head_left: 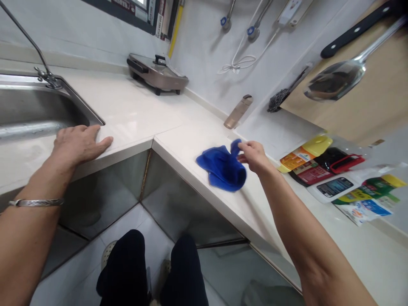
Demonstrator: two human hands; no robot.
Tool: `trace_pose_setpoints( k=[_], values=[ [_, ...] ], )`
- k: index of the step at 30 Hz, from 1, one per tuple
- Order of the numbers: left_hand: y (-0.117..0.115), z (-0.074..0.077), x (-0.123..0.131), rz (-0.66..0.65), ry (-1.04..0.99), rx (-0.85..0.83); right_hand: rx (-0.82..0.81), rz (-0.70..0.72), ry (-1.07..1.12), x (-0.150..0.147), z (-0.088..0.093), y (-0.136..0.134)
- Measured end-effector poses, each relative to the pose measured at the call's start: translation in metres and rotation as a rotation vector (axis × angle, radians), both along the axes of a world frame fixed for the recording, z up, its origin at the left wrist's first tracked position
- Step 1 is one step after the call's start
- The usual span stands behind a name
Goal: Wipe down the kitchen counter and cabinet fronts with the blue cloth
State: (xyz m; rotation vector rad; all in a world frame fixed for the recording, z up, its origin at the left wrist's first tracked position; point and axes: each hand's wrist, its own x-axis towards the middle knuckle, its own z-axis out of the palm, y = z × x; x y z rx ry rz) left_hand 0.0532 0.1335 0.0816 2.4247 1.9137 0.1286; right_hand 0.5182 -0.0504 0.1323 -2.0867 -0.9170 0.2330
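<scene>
A crumpled blue cloth (221,168) lies on the white countertop (178,131), near its front edge and right of the inner corner. One raised end of it is pinched between the fingertips of my right hand (253,156), which comes in from the right. My left hand (78,144) rests palm down at the counter's front edge, beside the sink's corner, fingers spread and holding nothing.
A steel sink (41,106) with a faucet is at the left. An electric pan with a lid (157,74) stands against the back wall, a tan bottle (238,111) in the corner. Several cleaning bottles and packets line the right wall, below a hanging ladle (338,78).
</scene>
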Motion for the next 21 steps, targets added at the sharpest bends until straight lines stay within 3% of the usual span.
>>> trace_pose_setpoints(
  k=[2, 5, 7, 9, 13, 16, 21],
  values=[
    [0.000, -0.001, 0.000, -0.008, 0.002, 0.004, 0.137, 0.199, 0.170, -0.013, 0.005, 0.014],
    [0.000, -0.002, 0.000, -0.017, -0.004, 0.017, 0.240, 0.271, 0.012, -0.024, 0.003, 0.030],
    [-0.001, -0.003, 0.000, -0.011, -0.009, 0.024, 0.133, 0.224, -0.243, -0.031, -0.008, 0.037],
    [-0.002, -0.003, 0.000, -0.001, -0.012, 0.023, -0.107, 0.219, -0.474, -0.042, -0.026, 0.044],
    [-0.003, -0.002, 0.000, 0.004, -0.030, 0.021, -0.553, 0.234, -0.647, -0.066, -0.059, 0.049],
    [-0.006, 0.000, 0.000, 0.002, -0.033, 0.007, -0.606, 0.264, -0.655, -0.068, -0.069, 0.041],
    [-0.011, 0.006, -0.002, 0.005, -0.063, -0.036, -0.493, 0.325, -0.730, -0.039, -0.078, -0.003]
  ],
)
